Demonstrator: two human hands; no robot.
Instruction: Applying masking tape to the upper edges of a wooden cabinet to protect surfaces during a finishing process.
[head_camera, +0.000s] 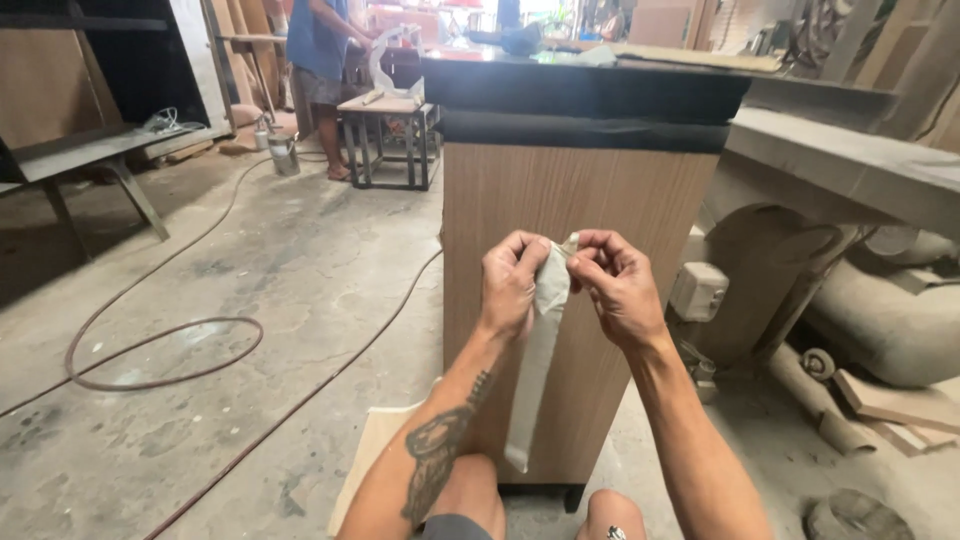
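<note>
Both hands are raised in front of the chest, pinching the upper end of a long, pale grey strip of folded sandpaper-like sheet (537, 350). The left hand (511, 283) has its fingers curled tight over the strip's top left edge, and the right hand (615, 285) nips the top corner between thumb and bent fingers, so that the 2 hands nearly touch. The strip hangs straight down between the forearms, its lower end free just above the knees. Directly behind it, blocking most of the view ahead, stands a tall cabinet with a light wood-grain panel and a black top (580, 180); the strip hangs in front of this panel, and whether it touches the panel cannot be told. A pale flat board (375, 450) lies on the floor beside the left forearm. A reddish-brown hose (165, 350) loops across the dusty grey concrete floor (300, 260) to the left, well apart from the hands. Further back a person in a blue shirt (318, 60) stands at a small dark metal-framed bench (385, 135), with a grey metal can (284, 152) near the feet. To the right, a white boxy switch unit (697, 290) sits near rolled tubes and wood offcuts (880, 400).
</note>
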